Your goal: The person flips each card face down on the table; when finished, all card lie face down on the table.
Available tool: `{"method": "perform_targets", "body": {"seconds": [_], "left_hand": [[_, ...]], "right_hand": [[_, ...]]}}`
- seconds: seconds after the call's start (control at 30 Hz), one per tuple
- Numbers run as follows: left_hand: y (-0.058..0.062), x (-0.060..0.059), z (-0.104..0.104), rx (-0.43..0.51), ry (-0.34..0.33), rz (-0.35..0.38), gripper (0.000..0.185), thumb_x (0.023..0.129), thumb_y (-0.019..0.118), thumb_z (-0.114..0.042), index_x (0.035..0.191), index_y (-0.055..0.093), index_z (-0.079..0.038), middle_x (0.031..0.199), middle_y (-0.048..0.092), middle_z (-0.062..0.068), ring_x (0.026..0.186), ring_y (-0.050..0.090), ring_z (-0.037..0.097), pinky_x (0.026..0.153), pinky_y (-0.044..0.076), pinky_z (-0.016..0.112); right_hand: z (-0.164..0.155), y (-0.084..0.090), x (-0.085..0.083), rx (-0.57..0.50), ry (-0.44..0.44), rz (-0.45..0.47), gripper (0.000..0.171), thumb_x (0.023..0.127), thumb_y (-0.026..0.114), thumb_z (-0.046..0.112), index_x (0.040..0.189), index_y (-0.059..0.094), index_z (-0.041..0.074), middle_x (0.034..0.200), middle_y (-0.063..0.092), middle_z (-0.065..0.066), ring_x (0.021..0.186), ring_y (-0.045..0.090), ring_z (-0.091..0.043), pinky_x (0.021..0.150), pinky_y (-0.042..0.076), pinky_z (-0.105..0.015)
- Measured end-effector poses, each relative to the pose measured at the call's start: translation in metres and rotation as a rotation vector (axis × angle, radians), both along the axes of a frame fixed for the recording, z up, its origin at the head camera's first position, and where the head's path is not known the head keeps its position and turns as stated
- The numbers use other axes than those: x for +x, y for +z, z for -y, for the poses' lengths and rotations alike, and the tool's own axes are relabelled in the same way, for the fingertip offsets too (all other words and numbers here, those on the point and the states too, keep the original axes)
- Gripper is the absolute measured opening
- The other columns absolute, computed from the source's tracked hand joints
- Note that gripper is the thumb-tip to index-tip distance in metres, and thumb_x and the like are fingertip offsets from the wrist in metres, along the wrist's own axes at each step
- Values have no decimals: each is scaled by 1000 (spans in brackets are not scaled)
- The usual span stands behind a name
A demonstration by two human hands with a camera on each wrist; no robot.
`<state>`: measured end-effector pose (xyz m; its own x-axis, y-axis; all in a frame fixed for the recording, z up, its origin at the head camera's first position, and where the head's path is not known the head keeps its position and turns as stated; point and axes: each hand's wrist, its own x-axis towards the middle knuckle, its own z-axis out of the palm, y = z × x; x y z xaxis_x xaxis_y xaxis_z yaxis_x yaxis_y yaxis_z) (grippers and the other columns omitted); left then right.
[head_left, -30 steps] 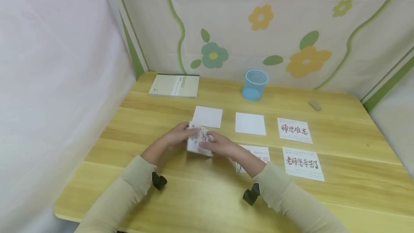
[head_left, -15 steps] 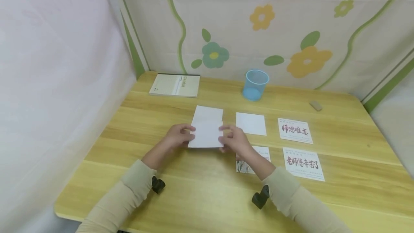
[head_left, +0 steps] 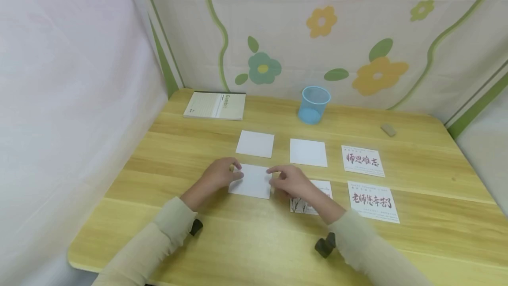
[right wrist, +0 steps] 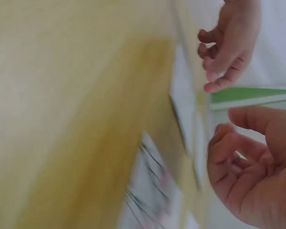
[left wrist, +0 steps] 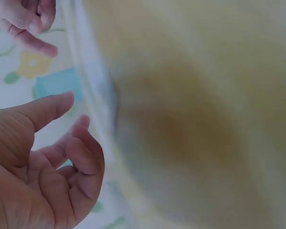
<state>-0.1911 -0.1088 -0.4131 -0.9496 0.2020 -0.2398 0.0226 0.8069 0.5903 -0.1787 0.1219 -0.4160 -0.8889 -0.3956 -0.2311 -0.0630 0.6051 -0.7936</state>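
Six cards lie on a wooden table [head_left: 246, 242] in two rows of three. Nearest, a blank white card [head_left: 252, 181] lies flat between two hands: the left hand [head_left: 217, 175] touches its left edge, the right hand [head_left: 291, 181] its right, both with loosely curled fingers gripping nothing. Right of it lie two printed cards [head_left: 373, 201]. Beyond: two blank cards [head_left: 255, 143], another printed one, one notebook [head_left: 214, 105], one blue cup [head_left: 315, 104].

Six cards [head_left: 255, 144], one cup [head_left: 315, 104], one notebook [head_left: 215, 105]
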Motion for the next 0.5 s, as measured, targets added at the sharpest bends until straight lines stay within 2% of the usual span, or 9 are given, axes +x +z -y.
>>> {"method": "perform_targets", "body": {"seconds": [0.07, 0.17, 0.27, 0.33, 0.4, 0.5], "left_hand": [[6, 2, -12, -5, -74, -14, 39, 83, 69, -28, 117, 59, -11, 108, 58, 8, 91, 56, 22, 73, 47, 37], [11, 6, -39, -79, -228, -63, 62, 78, 73, -35, 130, 50, -14, 117, 51, 9, 98, 52, 23, 76, 47, 35], [8, 8, -72, -196, -354, -104, 80, 70, 77, -45, 136, 43, -16, 108, 48, 6, 92, 47, 21, 70, 45, 32], [2, 9, -92, -264, -399, -125, 86, 66, 77, -52, 136, 42, -17, 101, 45, 4, 86, 43, 19, 66, 41, 29], [-5, 9, -107, -306, -430, -126, 88, 62, 77, -57, 133, 43, -16, 99, 42, 3, 85, 41, 19, 67, 39, 29], [-10, 9, -123, -326, -428, -119, 81, 56, 80, -57, 118, 49, -15, 97, 40, 3, 84, 40, 19, 68, 38, 31]], "right_hand": [[-20, 12, 4, 87, 32, -65, 44, 85, 66, 17, 126, 54, 7, 78, 58, -7, 51, 53, -18, 46, 47, -31], [-56, 27, 10, 318, 79, -120, 64, 77, 75, 24, 133, 47, 8, 98, 55, -11, 73, 57, -24, 62, 51, -38], [-89, 30, 15, 521, 124, -118, 84, 66, 83, 29, 136, 42, 7, 101, 49, -14, 82, 50, -23, 66, 47, -37], [-103, 26, 18, 606, 131, -104, 94, 59, 86, 32, 136, 40, 7, 98, 45, -14, 77, 46, -23, 61, 45, -36], [-110, 18, 21, 660, 134, -118, 97, 56, 87, 33, 136, 39, 7, 94, 43, -13, 73, 43, -22, 57, 42, -34], [-113, 8, 23, 683, 132, -142, 99, 53, 88, 34, 135, 39, 8, 98, 43, -14, 76, 44, -23, 58, 44, -34]]}}
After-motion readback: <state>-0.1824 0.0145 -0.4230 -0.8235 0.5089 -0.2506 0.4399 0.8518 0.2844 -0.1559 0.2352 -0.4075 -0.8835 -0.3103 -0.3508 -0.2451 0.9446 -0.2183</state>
